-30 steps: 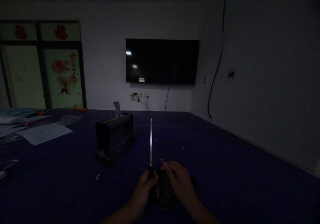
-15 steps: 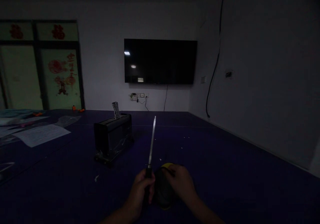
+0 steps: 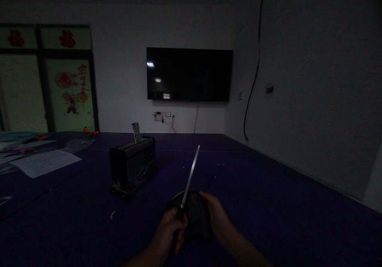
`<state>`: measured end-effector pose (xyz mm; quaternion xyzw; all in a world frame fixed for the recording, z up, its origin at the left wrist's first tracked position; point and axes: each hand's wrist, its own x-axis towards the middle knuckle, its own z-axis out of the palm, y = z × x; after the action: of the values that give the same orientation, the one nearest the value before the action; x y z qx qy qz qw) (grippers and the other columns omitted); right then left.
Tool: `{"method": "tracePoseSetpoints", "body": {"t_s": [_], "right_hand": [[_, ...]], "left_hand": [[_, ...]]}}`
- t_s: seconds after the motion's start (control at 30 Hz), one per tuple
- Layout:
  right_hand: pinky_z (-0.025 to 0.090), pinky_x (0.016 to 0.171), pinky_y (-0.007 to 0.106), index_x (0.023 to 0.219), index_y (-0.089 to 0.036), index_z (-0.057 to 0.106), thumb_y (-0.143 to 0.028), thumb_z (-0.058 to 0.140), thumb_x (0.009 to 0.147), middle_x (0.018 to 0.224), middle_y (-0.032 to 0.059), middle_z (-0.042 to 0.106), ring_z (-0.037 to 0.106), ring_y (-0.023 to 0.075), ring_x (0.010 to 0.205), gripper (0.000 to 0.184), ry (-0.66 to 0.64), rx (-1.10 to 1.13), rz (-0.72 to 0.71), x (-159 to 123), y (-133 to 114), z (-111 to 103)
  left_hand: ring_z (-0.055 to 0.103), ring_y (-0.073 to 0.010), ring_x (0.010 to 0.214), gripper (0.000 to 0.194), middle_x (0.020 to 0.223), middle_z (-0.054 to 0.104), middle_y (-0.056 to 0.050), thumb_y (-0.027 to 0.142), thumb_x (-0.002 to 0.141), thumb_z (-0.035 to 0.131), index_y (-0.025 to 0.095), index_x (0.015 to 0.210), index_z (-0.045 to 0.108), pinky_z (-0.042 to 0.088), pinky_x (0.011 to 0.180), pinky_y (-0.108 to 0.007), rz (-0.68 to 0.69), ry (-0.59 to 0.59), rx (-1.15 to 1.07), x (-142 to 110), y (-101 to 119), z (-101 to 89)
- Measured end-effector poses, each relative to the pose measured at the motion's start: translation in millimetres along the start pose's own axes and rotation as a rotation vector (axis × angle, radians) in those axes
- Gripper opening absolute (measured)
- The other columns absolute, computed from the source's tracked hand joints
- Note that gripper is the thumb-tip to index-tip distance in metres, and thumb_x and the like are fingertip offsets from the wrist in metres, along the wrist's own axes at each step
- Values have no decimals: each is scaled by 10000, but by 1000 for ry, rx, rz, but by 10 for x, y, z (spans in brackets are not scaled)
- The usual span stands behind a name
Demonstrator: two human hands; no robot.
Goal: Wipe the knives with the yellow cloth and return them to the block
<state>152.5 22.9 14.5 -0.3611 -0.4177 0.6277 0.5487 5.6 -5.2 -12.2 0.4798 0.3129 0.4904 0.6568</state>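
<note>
My left hand (image 3: 168,229) is closed round the dark handle of a long thin tool with a straight metal shaft (image 3: 191,174). The shaft tilts up and to the right. Its exact kind is unclear in the dim light. Just behind it is a dark rounded object (image 3: 198,217) with a yellow strip along its upper left edge; its kind cannot be made out either. My right hand (image 3: 220,217) grips that object from the right, the fingers curled over its upper right edge. Part of the object is hidden behind my left hand and the tool.
A black slotted toaster-like box (image 3: 134,163) stands left of centre, a silvery patterned piece (image 3: 136,132) upright on top. Printed paper (image 3: 47,163) and plastic wrap (image 3: 77,144) lie farther left. White scraps dot the purple surface (image 3: 253,203). A television (image 3: 189,74) hangs on the wall.
The shaft has tipped to the right, its tip now lower. The dark object has turned, its yellow edge shifting left. My right hand has moved from its top to its right side.
</note>
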Motion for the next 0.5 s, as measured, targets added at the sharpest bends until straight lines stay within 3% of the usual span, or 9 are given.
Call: {"method": "tracePoseSetpoints", "body": {"t_s": [0.13,0.3,0.4,0.5], "right_hand": [[465,631,318,642,-155,651,-413,584,660,593,46,659,621,204,605,266,-81,88,64,-16,5,20],[441,588,273,721,-143,685,-271,708,579,628,39,672,609,170,577,193,-152,60,-39,-71,5,43],[446,590,277,787,-148,687,-215,692,582,663,44,681,614,167,578,215,-227,83,3,-81,33,42],[445,564,267,760,-147,684,-169,638,572,635,38,675,602,158,547,195,-212,83,56,-84,55,36]], "left_hand": [[302,-64,226,168,341,415,75,279,545,512,171,672,487,188,248,-162,-9,-17,14,-21,19,30],[289,-57,221,181,333,412,79,284,549,517,165,684,498,189,259,-162,4,-38,29,-17,4,36],[289,-60,215,199,322,408,76,306,546,537,161,677,504,181,259,-168,21,-66,29,-3,-22,28],[288,-60,217,203,327,410,73,313,549,551,157,672,508,174,256,-169,30,-71,27,0,-37,26]]}}
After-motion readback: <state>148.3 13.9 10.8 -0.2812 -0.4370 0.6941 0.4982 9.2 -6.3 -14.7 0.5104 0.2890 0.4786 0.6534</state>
